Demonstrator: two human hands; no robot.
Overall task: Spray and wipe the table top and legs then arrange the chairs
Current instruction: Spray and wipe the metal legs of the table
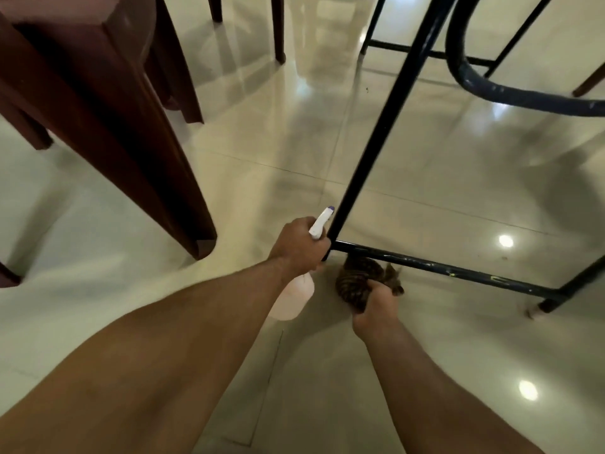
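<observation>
Only one view exists, a wide-angle camera on the person's head. It faces forward and down, low near the floor (pixel 425 198), close to the left hand (pixel 299 247) and the right hand (pixel 376 306) at lower centre.

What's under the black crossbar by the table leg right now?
A bunched dark cloth, gripped by the right hand, over glossy floor tile. The bar covers the cloth's top edge.

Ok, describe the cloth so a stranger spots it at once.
Follow the black metal leg down to its low crossbar. Just below it, the right hand grips a bunched cloth. It is dark and patterned, unlike the pale spray bottle alongside.
</observation>
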